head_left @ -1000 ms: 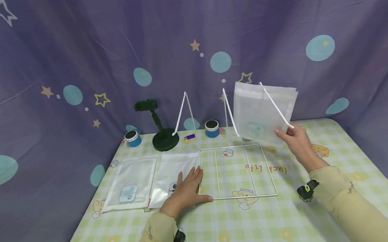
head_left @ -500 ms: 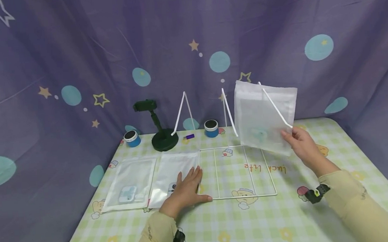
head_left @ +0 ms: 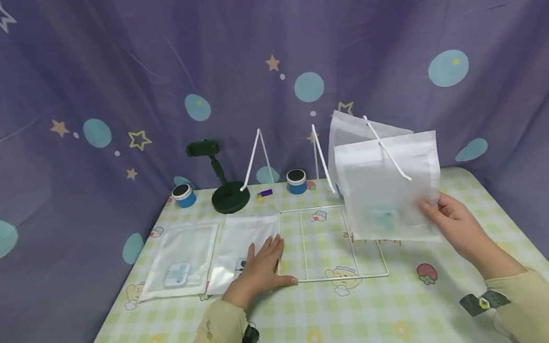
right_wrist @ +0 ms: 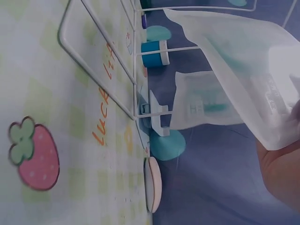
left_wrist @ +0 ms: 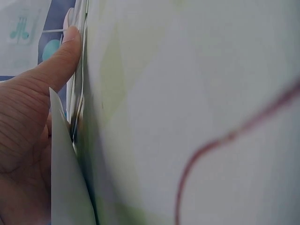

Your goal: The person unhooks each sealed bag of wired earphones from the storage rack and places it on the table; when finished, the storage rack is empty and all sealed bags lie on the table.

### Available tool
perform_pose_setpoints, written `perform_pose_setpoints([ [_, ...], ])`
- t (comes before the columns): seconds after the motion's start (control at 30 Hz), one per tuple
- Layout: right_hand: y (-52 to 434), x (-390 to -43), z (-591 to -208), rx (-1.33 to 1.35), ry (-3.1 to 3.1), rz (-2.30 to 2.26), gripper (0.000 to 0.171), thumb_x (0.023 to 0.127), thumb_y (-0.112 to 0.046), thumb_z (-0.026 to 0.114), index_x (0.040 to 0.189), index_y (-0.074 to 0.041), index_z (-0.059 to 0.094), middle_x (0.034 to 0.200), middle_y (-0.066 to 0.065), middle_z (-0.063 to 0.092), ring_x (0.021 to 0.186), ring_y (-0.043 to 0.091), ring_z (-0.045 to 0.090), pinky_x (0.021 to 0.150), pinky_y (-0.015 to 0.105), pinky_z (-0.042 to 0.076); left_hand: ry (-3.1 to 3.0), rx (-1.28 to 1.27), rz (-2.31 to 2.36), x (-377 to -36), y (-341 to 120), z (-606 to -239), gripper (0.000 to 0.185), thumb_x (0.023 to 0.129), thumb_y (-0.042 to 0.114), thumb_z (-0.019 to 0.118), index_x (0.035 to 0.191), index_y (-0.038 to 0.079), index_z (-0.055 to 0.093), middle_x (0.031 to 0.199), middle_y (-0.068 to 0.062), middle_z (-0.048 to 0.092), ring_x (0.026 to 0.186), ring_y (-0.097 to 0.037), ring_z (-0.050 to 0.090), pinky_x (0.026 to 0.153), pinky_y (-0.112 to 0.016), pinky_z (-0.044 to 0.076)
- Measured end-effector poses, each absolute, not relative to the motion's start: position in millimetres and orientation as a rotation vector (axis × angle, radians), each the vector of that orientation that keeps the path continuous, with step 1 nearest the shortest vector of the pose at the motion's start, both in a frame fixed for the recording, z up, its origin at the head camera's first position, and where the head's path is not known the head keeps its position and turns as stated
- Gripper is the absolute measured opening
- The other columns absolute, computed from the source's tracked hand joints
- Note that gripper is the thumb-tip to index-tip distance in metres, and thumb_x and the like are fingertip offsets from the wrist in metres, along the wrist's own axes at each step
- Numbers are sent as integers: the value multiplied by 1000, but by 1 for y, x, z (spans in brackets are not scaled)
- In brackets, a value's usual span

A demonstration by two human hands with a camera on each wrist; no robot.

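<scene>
My right hand (head_left: 457, 228) pinches the lower right side of a frosted zip bag (head_left: 374, 186), through which a teal shape shows. The rack's right prong crosses the bag's upper part. Behind it, another frosted bag (head_left: 347, 125) hangs at the same prong; the right wrist view shows this rear bag (right_wrist: 201, 101) farther back. My left hand (head_left: 259, 272) lies with straight fingers at the left side of the white wire rack (head_left: 335, 279), thumb along its front left corner. Partly under this hand is a flat white zip bag (head_left: 250, 230).
Another zip bag (head_left: 185, 250) with a pale square item lies at the left. Along the back stand a dark green phone stand (head_left: 230, 198) and two blue jars (head_left: 183, 196), with a purple USB stick (head_left: 265, 193) between. Two more prongs (head_left: 322, 155) rise from the rack.
My right hand has drawn the front bag toward me and to the right, so the rear bag now shows separately behind it. My left hand stays on the rack's corner.
</scene>
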State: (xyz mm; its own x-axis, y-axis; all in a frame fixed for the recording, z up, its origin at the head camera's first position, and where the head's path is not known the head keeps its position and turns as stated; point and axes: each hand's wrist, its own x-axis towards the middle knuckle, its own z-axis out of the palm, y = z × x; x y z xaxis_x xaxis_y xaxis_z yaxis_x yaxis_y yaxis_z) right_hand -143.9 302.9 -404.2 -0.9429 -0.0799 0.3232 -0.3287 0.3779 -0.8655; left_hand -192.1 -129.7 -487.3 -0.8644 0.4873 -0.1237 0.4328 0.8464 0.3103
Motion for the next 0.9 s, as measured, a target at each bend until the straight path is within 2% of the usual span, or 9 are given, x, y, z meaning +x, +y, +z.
perform_pose_setpoints([
  [0.27,315,-112,-403,371,-2417,1508,16,100,-1,50,108,-4,63,102,-19,65,89,-2,59,71,14,44,2826,711,402,-192,-129,-487,111,75,70,67,154,5,24,161,-10,17,148,-29,12,113,-63,2],
  [0.5,321,-88,-403,407,-2415,1530,20,99,6,47,112,0,62,107,-17,66,93,-1,63,73,14,49,2822,705,431,-192,-130,-486,111,75,69,68,154,5,25,161,-10,18,148,-29,12,113,-62,2],
  [0.73,324,-72,-397,524,-2256,1691,25,95,17,44,110,6,61,111,-7,68,96,3,65,75,15,51,2827,697,428,-194,-132,-489,111,74,70,68,154,6,25,161,-9,18,148,-29,12,113,-62,2],
  [0.9,327,-64,-391,496,-2257,1589,28,93,19,44,112,7,61,112,-8,67,97,2,65,74,14,51,2824,695,436,-193,-132,-490,111,74,69,69,154,6,25,161,-9,18,148,-29,13,113,-62,2],
])
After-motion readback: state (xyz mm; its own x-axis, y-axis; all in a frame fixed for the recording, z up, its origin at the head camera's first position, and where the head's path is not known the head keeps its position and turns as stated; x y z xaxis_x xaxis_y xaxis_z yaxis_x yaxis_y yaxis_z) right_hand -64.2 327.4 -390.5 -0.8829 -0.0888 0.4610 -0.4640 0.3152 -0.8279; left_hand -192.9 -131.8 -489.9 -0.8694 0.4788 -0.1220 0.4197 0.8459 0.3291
